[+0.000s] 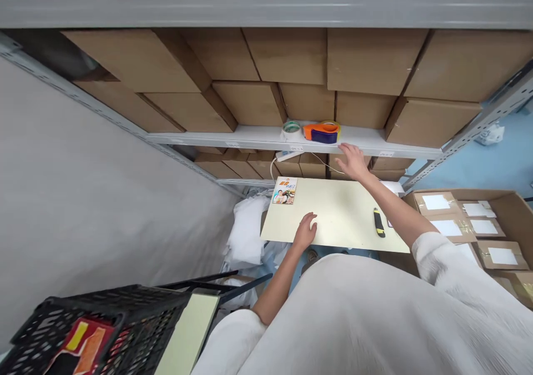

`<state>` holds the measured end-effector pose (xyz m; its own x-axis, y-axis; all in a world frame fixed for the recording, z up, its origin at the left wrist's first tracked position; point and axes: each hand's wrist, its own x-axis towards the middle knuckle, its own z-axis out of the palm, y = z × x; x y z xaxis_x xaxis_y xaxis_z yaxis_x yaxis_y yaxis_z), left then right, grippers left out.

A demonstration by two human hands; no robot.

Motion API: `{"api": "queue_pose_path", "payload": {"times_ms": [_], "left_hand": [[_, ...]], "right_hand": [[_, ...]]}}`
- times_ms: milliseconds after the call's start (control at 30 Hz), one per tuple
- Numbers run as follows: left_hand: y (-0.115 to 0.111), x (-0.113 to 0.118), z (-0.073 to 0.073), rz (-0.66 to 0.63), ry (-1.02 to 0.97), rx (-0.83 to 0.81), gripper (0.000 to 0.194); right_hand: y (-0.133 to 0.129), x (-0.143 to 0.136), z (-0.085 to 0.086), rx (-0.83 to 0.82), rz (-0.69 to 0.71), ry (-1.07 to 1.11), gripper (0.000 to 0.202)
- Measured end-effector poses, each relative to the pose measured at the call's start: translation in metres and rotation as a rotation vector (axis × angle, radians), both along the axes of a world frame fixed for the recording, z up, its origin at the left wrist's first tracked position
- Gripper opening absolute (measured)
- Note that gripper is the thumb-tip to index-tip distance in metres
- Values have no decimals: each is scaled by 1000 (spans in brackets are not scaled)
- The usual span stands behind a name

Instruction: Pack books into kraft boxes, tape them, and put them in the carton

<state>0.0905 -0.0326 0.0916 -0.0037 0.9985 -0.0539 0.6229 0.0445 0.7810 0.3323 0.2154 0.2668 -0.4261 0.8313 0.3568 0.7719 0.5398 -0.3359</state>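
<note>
My left hand (306, 230) rests over the front part of the pale yellow board (333, 214), fingers apart and holding nothing. My right hand (353, 161) is raised past the board's back edge, just below the shelf lip, its fingers spread and empty. To its left on the shelf lies an orange and blue tape dispenser (322, 132), beside a roll of tape (292, 130). A small printed booklet (285, 191) lies at the board's back left corner. On the right part of the board is a black and yellow utility knife (378, 223).
Brown boxes (245, 103) fill the metal shelves ahead. An open carton (516, 214) with labelled packages stands at the right. A black crate (137, 308) is at lower left, white bags (246, 231) lie left of the board, and a power strip (288, 155) sits under the shelf.
</note>
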Motion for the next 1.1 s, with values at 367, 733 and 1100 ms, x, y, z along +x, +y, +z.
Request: {"api": "queue_pose_path", "payload": {"times_ms": [367,733,1100], "left_hand": [[-2,-87,-11,69,-39,62,37],[20,-118,-19,-83,-76,41,36],[33,-67,-23,-310,-120,-27,38]], "right_hand": [[76,-68,40,1,-82,-324,55],[25,-68,37,104,-210,-347,43],[-116,4,-58,-105,-501,-172,29]]}}
